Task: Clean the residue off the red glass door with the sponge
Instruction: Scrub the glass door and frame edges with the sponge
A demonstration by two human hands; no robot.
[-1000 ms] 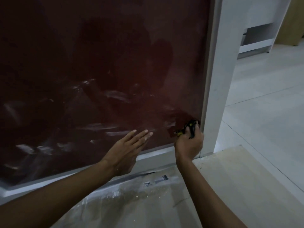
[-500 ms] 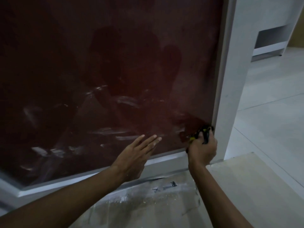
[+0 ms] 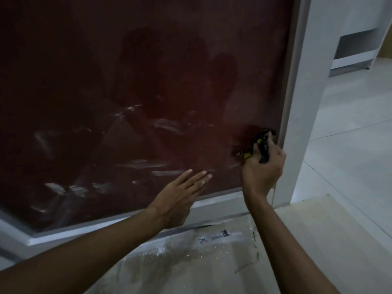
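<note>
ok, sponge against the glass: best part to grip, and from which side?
Grip the sponge across its back, coming from the room side, as the right hand does now. Its front face lies against the red glass door, right beside the white frame, so only the back and edges are free.

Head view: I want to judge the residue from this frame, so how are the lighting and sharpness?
Head view: dim and soft overall; the red glass door carries dark shadowy shapes; white residue streaks still stand out; the right hand and sponge are slightly blurred; the floor at right is brighter.
</note>
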